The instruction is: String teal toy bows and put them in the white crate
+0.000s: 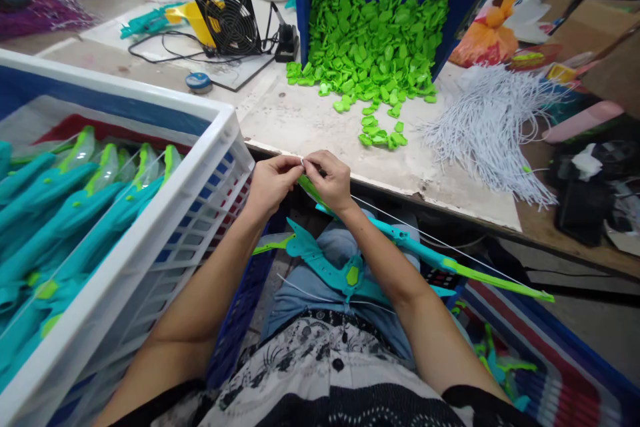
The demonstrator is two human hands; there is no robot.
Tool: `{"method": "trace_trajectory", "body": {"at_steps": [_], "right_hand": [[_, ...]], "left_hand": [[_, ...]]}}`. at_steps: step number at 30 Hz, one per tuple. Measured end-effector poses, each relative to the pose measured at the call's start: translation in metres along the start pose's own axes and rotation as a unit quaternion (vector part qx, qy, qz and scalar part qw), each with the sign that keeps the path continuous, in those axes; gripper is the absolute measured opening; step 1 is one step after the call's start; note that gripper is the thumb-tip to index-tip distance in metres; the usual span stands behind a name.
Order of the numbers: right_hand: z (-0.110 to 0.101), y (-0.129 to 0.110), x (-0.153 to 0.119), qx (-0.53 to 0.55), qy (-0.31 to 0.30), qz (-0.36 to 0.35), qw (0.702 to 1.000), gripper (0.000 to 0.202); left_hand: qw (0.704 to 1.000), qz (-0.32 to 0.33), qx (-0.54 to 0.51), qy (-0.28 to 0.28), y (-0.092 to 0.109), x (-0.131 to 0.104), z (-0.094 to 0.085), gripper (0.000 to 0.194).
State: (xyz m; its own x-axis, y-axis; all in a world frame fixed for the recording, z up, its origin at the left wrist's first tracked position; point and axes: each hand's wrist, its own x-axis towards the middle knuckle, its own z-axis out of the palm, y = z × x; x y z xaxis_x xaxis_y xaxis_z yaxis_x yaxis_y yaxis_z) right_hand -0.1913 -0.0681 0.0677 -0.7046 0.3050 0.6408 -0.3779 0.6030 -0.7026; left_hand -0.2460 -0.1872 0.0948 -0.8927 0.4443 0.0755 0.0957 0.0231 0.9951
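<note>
With fingertips close together, the person's left hand [273, 185] and right hand [331, 180] pinch a white string [302, 161] at one end of a teal-and-green toy bow [421, 249]. Another toy bow [325, 260] rests across the lap [295, 293].

I see the left hand [273, 181] and right hand [331, 179] pinching white string [302, 161] at the green tip [312, 191] of a turquoise toy bow [425, 253], beside the table [280, 110], where green pieces [375, 43] lie heaped.

Teal-and-lime bow [423, 250]; white string [385, 213]
</note>
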Motion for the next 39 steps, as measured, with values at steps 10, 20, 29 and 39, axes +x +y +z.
{"method": "trace_trajectory", "body": {"at_steps": [10, 20, 29, 39], "right_hand": [[-0.015, 0.001, -0.014, -0.004, -0.031, -0.003, 1.000, 0.017], [-0.001, 0.011, -0.044, -0.142, -0.045, -0.020, 0.989, 0.021], [0.013, -0.003, -0.079, -0.166, -0.120, -0.204, 0.957, 0.022], [0.088, -0.007, -0.123, -0.206, -0.489, -0.070, 0.845, 0.043]], "left_hand": [[0.983, 0.105, 0.141, -0.049, 0.003, -0.010, -0.007, 0.011], [0.995, 0.065, 0.043, 0.058, -0.040, -0.051, -0.013, 0.019], [0.913, -0.400, 0.015, 0.084, -0.129, -0.212, -0.056, 0.048], [0.868, -0.384, -0.294, 0.113, -0.106, -0.205, -0.042, 0.023]]}}
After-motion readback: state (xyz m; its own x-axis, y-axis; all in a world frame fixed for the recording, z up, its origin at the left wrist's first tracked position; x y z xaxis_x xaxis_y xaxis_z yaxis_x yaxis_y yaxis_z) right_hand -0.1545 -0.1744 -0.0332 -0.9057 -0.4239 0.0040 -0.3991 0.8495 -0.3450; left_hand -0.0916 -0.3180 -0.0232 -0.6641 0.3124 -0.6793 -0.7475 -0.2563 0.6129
